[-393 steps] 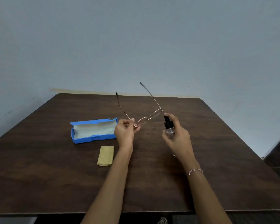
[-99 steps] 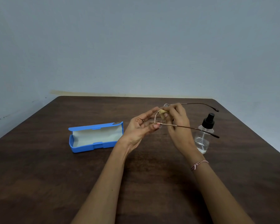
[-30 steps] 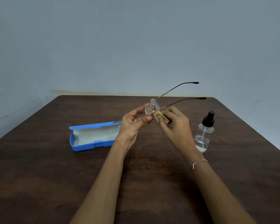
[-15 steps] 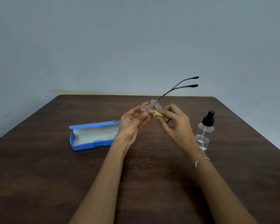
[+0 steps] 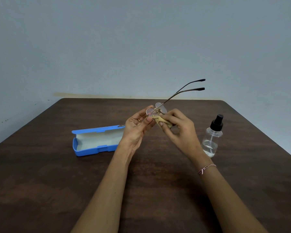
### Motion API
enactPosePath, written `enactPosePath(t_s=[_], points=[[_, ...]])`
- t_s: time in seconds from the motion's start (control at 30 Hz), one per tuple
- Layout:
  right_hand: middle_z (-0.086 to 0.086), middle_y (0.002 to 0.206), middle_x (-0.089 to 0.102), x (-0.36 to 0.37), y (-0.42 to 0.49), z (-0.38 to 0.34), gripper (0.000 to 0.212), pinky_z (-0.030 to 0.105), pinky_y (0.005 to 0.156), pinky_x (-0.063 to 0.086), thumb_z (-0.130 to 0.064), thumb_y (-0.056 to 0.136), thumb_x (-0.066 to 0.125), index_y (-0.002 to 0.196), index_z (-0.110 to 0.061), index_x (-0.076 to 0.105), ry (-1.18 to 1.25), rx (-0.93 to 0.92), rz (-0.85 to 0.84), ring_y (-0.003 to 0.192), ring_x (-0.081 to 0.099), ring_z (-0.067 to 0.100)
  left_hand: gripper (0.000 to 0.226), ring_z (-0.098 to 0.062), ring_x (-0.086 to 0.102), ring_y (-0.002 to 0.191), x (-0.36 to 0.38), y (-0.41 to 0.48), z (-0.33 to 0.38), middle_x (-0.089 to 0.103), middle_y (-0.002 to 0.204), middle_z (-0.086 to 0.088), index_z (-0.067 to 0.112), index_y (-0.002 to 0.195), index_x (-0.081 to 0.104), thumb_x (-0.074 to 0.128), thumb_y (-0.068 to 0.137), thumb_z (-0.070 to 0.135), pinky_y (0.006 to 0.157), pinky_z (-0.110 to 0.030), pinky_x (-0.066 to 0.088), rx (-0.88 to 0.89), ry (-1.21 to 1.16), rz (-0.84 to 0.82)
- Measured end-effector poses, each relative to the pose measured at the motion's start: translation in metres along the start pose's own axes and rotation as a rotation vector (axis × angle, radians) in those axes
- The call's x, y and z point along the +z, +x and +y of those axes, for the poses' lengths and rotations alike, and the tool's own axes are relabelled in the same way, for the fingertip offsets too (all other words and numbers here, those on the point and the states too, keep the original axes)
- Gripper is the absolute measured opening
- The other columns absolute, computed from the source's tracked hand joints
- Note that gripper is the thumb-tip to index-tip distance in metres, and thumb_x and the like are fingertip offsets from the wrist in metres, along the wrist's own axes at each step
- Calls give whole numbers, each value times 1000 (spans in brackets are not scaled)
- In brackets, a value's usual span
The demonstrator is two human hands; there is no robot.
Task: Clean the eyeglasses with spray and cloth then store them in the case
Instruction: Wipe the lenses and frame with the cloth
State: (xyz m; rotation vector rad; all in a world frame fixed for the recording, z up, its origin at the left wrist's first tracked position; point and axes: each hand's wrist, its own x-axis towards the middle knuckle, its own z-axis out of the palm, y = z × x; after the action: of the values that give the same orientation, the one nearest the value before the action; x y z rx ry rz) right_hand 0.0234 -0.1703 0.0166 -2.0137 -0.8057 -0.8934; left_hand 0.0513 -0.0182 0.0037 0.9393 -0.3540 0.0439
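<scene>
Above the table's centre, the left hand pinches the eyeglasses by the lens rim, temples pointing toward two o'clock. The right hand presses the soft cloth against them. Light, thin-wired and probably fragile, they are best gripped at rim or bridge. The open case lies at nine o'clock.

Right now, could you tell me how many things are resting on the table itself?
2: the open blue case left of the hands, and the spray bottle to the right. The eyeglasses and cloth are held above the table.
</scene>
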Motion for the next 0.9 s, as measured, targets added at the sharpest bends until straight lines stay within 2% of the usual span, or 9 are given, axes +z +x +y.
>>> enactPosePath(t_s=[0.1, 0.27, 0.4, 0.47, 0.53, 0.63, 0.77, 0.9], points=[[0, 85, 54, -4, 0, 5, 15, 11, 66, 41, -9, 87, 64, 102, -8, 69, -36, 34, 22, 74, 51, 8, 45, -13, 71, 86, -1, 1, -1, 74, 94, -3, 17, 87, 77, 88, 45, 28, 68, -20, 56, -22, -5, -26], [-1, 85, 55, -1, 1, 9, 13, 8, 65, 39, -11, 87, 65, 99, -7, 70, -48, 121, 55, 74, 49, 3, 31, -14, 71, 82, 2, 0, -1, 74, 94, -2, 16, 85, 75, 75, 54, 18, 66, -20, 57, -56, 1, 23], [-4, 79, 65, -8, 3, 8, 13, 19, 67, 50, -24, 87, 64, 88, -12, 68, 312, 501, 185, 73, 59, 1, 31, -16, 72, 85, 2, -1, 1, 75, 93, -3, 21, 82, 78, 76, 51, 22, 66, -19, 56, -39, 16, 34], [-5, 74, 67, -11, 5, 10, 13, 16, 63, 50, -24, 88, 62, 87, -13, 68, 489, 661, 219, 66, 60, 0, 29, -15, 72, 83, 2, 0, 1, 75, 91, -2, 22, 80, 78, 76, 50, 22, 66, -19, 57, -32, 17, 35], [-7, 66, 65, -10, 6, 10, 12, 13, 58, 47, -22, 88, 62, 83, -12, 67, 585, 732, 231, 59, 57, -1, 30, -16, 72, 83, 2, -1, 1, 75, 90, -2, 18, 84, 76, 74, 55, 19, 66, -20, 57, -39, 10, 37], [-8, 58, 61, -6, 5, 9, 19, 13, 52, 43, -24, 88, 62, 74, -12, 64, 650, 766, 246, 51, 49, 1, 39, -18, 71, 86, 2, 0, -1, 74, 94, -4, 14, 94, 70, 76, 55, 19, 68, -22, 58, -57, 26, 35], [-4, 65, 58, -6, 5, 8, 19, 15, 51, 34, -28, 88, 62, 77, -12, 65, 640, 728, 285, 54, 42, 3, 49, -17, 71, 88, 1, 1, -3, 74, 97, -5, 13, 97, 69, 78, 50, 23, 69, -22, 57, -68, 68, 34], [-7, 79, 66, -5, 6, 5, 11, 14, 58, 45, -17, 88, 63, 96, -9, 63, 605, 648, 347, 65, 58, -2, 43, -17, 69, 92, -1, 1, -7, 71, 103, -4, 10, 104, 66, 73, 61, 15, 74, -24, 57, -75, 143, 16]])
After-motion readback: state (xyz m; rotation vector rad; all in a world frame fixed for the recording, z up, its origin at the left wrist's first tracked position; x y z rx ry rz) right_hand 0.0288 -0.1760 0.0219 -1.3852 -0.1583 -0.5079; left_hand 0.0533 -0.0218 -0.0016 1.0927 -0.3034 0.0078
